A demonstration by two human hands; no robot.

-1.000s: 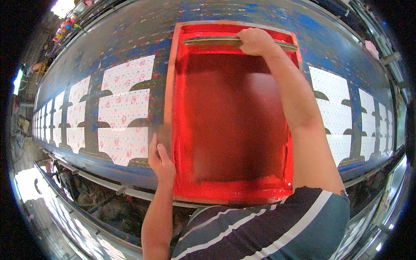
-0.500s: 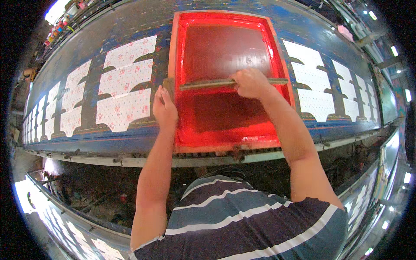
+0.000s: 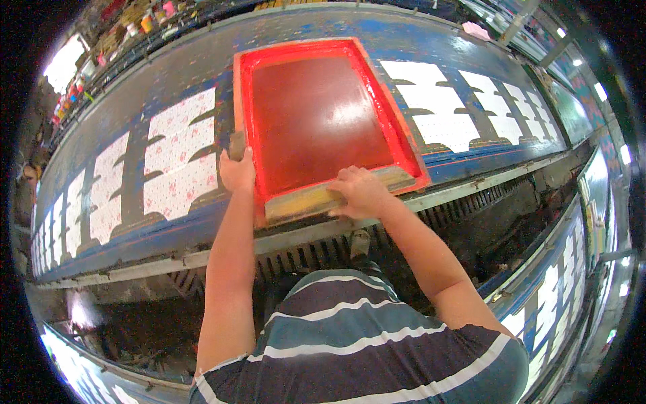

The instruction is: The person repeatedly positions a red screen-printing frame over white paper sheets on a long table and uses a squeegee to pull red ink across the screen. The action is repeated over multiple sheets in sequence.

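Observation:
A screen printing frame, its inner borders coated in wet red ink, lies on the long dark table. Along its near side rests a squeegee, a wide yellowish-brown bar tilted toward me. My right hand grips it right of its middle, fingers over the top. On the frame's left side, my left hand is closed round the edge, just below a small brown block. The dark red mesh shows beyond the squeegee. What lies under the frame is hidden.
White cut fabric pieces with a small print lie in rows left of the frame. Paler white pieces lie to its right. A metal rail runs along the table's near edge. Colourful containers stand beyond the far left edge.
My right hand has drawn the squeegee from the frame's middle to its near side, and the bar now leans. My left hand has closed on the frame's edge. The view has turned somewhat.

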